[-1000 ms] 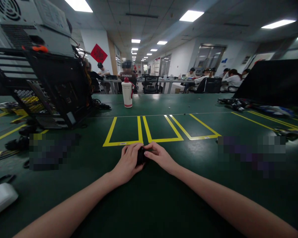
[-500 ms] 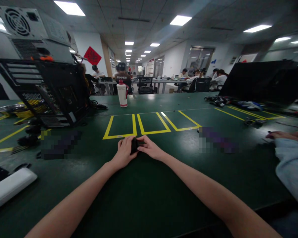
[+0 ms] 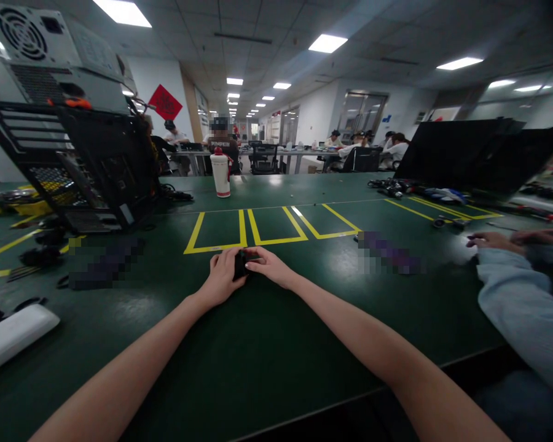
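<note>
Between my two hands is a small black object (image 3: 240, 265), mostly covered by fingers, so its kind does not show. My left hand (image 3: 222, 275) is wrapped round its left side. From the right, my right hand (image 3: 268, 266) closes on it with thumb and fingertips. Both hands are low over the green table (image 3: 239, 356), just in front of yellow tape outlines (image 3: 214, 250).
An opened black computer case (image 3: 105, 166) stands left, near a white bar-shaped thing (image 3: 18, 337). Beyond the tape is a white cup (image 3: 220, 175). Blurred purple items (image 3: 389, 250) lie to the right, near another person's hand (image 3: 495, 240) and dark monitors (image 3: 456, 156).
The view has shifted slightly, so most things appear further left. Both of my hands keep their hold on the black object. The other person's sleeve reaches further into view.
</note>
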Tool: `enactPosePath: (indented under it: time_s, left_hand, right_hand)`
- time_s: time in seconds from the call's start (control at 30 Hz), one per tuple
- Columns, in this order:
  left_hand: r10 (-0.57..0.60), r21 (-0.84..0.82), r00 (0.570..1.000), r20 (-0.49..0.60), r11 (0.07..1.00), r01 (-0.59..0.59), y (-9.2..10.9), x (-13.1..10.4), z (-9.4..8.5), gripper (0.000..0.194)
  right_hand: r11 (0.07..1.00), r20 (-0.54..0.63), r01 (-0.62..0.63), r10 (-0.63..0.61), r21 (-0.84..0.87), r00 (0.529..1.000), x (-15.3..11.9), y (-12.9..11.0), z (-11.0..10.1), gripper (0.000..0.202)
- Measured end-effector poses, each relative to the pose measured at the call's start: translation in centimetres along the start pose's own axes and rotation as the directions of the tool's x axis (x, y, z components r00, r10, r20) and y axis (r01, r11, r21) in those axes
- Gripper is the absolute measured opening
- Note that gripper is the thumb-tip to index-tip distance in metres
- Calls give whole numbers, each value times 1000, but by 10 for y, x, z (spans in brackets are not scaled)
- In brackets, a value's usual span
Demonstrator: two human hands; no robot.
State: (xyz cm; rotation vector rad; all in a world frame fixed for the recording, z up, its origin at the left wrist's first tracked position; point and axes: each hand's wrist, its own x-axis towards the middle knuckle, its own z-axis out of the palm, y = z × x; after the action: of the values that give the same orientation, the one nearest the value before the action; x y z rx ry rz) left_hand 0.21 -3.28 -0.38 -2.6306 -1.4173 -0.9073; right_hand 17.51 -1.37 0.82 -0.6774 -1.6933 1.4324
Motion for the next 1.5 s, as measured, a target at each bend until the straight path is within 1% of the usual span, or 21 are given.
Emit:
enactPosePath:
  time_s: [0.1,0.17,0.23,0.3,0.37,0.43,0.53,0.67,0.77,0.83,0.9,1.0,1.1,1.17,1.27,1.37,1.5]
  left_hand:
    - [4,-8,1000,7,1000,-4,2,-1,-1,54]
    - [5,-9,1000,8,1000,-5,2,-1,-2,54]
    - [5,-6,1000,8,1000,-5,3,-2,-2,55]
    - [5,-1,1000,-3,1000,-5,3,-2,-2,55]
    - [8,4,1000,-13,1000,-8,3,-1,-1,54]
    - [9,8,1000,-19,1000,-9,2,-1,0,54]
    - [6,16,1000,-27,1000,-6,1,-1,2,54]
    - [17,5,1000,-23,1000,-17,0,-1,2,55]
    - [21,-10,1000,-12,1000,-22,1,-2,-1,56]
    - [22,-19,1000,-1,1000,-22,2,-2,-2,55]
    - [18,-26,1000,1,999,-18,2,-2,-2,55]
    - [15,-28,1000,-7,1000,-15,1,-1,-2,55]
    - [15,-26,1000,-16,1000,-15,0,-1,0,55]
    - [14,-30,1000,-16,999,-14,0,-1,0,56]
    - [16,-39,1000,-9,999,-16,0,-1,-1,56]
    - [14,-39,1000,-1,999,-14,0,-1,-3,55]
    - [5,-41,1000,18,999,-5,1,-1,-4,55]
  right_hand:
    - [999,57,26,-28,29,998,-1,3,-2,37]
    - [997,76,63,-66,42,995,-2,4,-3,39]
    - [996,92,70,-75,57,993,-3,3,-2,39]
    - [996,72,70,-75,62,995,-4,1,0,33]
    - [996,14,72,-73,52,997,-4,0,2,26]
    - [996,-35,75,-74,42,997,-2,-1,3,24]
    - [998,-42,54,-53,45,998,0,-2,3,33]
    - [996,25,-27,25,86,999,1,0,0,40]
    - [994,61,6,-13,112,998,0,1,-1,42]
    - [992,64,19,-27,122,998,0,1,-1,41]
    - [994,37,14,-18,111,999,-1,0,0,34]
    - [998,-38,23,-21,58,999,0,0,1,24]
    - [998,-59,21,-18,55,998,1,0,2,32]
    - [997,-45,-20,24,71,999,2,0,1,37]
    - [994,-3,-71,72,86,997,2,0,-1,36]
    - [993,34,-48,45,109,998,1,0,-2,35]
    - [996,65,-18,13,82,998,-1,0,-4,39]
